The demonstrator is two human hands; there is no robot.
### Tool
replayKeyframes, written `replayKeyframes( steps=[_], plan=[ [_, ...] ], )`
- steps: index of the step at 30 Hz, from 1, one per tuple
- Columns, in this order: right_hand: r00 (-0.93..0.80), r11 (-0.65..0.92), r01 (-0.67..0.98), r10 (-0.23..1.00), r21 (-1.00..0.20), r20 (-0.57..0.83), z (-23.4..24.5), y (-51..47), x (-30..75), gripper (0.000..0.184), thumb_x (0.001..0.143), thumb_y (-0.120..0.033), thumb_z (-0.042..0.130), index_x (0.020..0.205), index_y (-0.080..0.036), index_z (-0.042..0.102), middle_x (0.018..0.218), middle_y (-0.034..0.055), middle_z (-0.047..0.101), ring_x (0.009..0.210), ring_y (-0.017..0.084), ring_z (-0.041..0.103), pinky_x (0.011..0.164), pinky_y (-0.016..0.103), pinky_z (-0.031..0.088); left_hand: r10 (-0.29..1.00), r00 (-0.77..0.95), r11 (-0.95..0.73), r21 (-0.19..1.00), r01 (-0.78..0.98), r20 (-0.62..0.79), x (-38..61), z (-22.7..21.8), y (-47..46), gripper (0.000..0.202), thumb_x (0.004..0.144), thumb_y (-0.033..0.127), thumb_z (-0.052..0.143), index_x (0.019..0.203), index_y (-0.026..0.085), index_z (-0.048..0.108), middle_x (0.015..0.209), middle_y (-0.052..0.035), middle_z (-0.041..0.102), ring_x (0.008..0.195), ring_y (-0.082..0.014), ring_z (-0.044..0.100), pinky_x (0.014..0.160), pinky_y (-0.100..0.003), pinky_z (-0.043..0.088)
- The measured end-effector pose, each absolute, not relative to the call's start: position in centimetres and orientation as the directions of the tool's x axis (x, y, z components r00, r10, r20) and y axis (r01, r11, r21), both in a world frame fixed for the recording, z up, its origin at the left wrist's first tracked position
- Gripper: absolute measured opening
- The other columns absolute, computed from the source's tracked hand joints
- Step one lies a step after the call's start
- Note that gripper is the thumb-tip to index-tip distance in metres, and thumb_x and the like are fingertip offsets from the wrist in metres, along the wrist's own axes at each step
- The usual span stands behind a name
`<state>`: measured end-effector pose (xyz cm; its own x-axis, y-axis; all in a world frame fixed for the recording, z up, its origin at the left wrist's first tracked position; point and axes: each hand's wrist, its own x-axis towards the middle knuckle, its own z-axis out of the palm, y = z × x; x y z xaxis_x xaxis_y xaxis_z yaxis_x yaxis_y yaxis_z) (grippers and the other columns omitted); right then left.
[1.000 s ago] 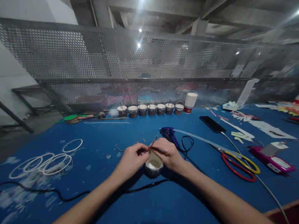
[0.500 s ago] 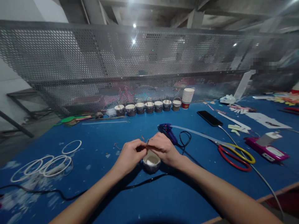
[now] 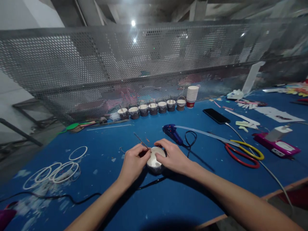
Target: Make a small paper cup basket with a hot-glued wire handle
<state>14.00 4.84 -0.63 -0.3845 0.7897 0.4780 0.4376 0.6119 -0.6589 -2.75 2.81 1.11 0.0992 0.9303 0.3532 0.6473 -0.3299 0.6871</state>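
The cup (image 3: pixel 154 166) stands toward the near edge of the table (image 3: pixel 115 210). Left hand (image 3: pixel 134 160): pinching the stick (image 3: pixel 141 139) at the cup's left rim, tilted toward the far left corner. Right hand (image 3: pixel 174 157): spread over the right rim. Change: the fingers of both hands met above the cup earlier; now they are apart, apparently leaving the stick to the left hand alone. Beyond: glue gun (image 3: pixel 173 134); along the far edge, more cups (image 3: pixel 153 109).

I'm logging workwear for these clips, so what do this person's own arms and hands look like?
The left hand and right hand are bare, with no gloves and no rings showing. The left forearm and right forearm show no sleeve, watch or bracelet before the picture's edge. No markings stand out.
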Motion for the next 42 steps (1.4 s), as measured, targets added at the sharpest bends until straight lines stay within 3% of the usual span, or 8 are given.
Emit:
replayKeyframes(
  steps=[5,9,14,18,22,32,37,42],
  plan=[
    [-0.424,0.508,0.392,0.840,-0.767,0.339,-0.7,4.4,14.0,0.034,0.074,-0.005,0.047,0.102,-0.015,0.062,0.101,0.0092,0.068,0.090,0.021,0.062,0.080,0.033,0.047,0.941,0.052,-0.287,0.709,0.644,0.335,-2.7,1.1,2.4,0.018,0.077,0.026,0.054,0.064,0.018,0.063,0.071,-0.0027,0.065,0.067,-0.0157,0.059,0.061,-0.025,0.044],
    [-0.387,0.487,0.363,0.854,-0.794,0.347,0.2,4.2,15.0,0.023,0.082,-0.019,0.050,0.101,-0.015,0.063,0.103,0.0097,0.068,0.090,0.020,0.063,0.077,0.031,0.047,0.933,0.037,-0.291,0.685,0.668,0.359,-2.8,0.9,2.2,0.019,0.077,0.028,0.055,0.064,0.018,0.063,0.069,-0.0018,0.066,0.064,-0.0147,0.058,0.059,-0.024,0.043],
    [-0.176,0.286,0.705,0.957,-0.649,0.230,0.8,5.1,19.3,0.019,0.083,-0.026,0.048,0.077,-0.017,0.064,0.072,0.0045,0.067,0.068,0.017,0.060,0.062,0.025,0.041,0.903,0.022,-0.339,0.682,0.648,0.429,-3.0,0.7,2.2,0.018,0.075,0.029,0.058,0.060,0.019,0.063,0.066,-0.0013,0.067,0.061,-0.0146,0.059,0.057,-0.024,0.044],
    [-0.096,0.207,0.786,0.972,-0.582,0.216,0.3,7.6,20.7,0.023,0.079,-0.032,0.055,0.093,-0.015,0.061,0.094,0.0099,0.066,0.085,0.021,0.059,0.070,0.025,0.040,0.891,0.012,-0.349,0.669,0.656,0.453,-2.9,0.6,2.3,0.017,0.073,0.028,0.059,0.059,0.019,0.063,0.065,-0.0010,0.067,0.060,-0.0147,0.060,0.057,-0.024,0.045],
    [-0.155,0.212,0.754,0.977,-0.622,0.145,-0.7,10.4,19.3,0.029,0.077,-0.036,0.057,0.095,-0.013,0.061,0.094,0.0112,0.066,0.081,0.022,0.060,0.064,0.025,0.039,0.898,-0.005,-0.329,0.679,0.657,0.440,-2.9,0.5,2.3,0.017,0.074,0.028,0.060,0.060,0.019,0.064,0.067,-0.0014,0.067,0.064,-0.0150,0.061,0.059,-0.024,0.046],
    [-0.165,0.241,0.606,0.970,-0.758,0.177,0.0,10.1,18.9,0.025,0.075,-0.017,0.047,0.094,-0.015,0.064,0.080,0.0036,0.066,0.067,0.016,0.056,0.057,0.022,0.038,0.919,-0.042,-0.275,0.711,0.647,0.393,-2.8,0.8,2.1,0.015,0.073,0.030,0.062,0.066,0.018,0.068,0.069,-0.0023,0.067,0.065,-0.0152,0.062,0.059,-0.023,0.047],
    [-0.200,0.202,0.424,0.972,-0.883,0.127,2.6,4.6,20.2,0.023,0.077,-0.034,0.053,0.081,-0.015,0.067,0.063,0.0012,0.060,0.054,0.013,0.051,0.048,0.023,0.037,0.927,-0.055,-0.255,0.729,0.635,0.372,-2.8,0.8,1.9,0.017,0.072,0.032,0.062,0.066,0.018,0.069,0.069,-0.0029,0.068,0.064,-0.0160,0.061,0.059,-0.025,0.048],
    [-0.450,0.300,0.271,0.879,-0.915,0.155,3.0,0.9,19.7,0.024,0.084,-0.035,0.049,0.093,-0.024,0.068,0.086,-0.0010,0.067,0.081,0.016,0.058,0.071,0.023,0.043,0.931,-0.065,-0.235,0.725,0.648,0.360,-3.1,0.5,2.1,0.018,0.074,0.034,0.062,0.069,0.018,0.070,0.071,-0.0033,0.068,0.066,-0.0161,0.062,0.059,-0.024,0.048]
  ],
)
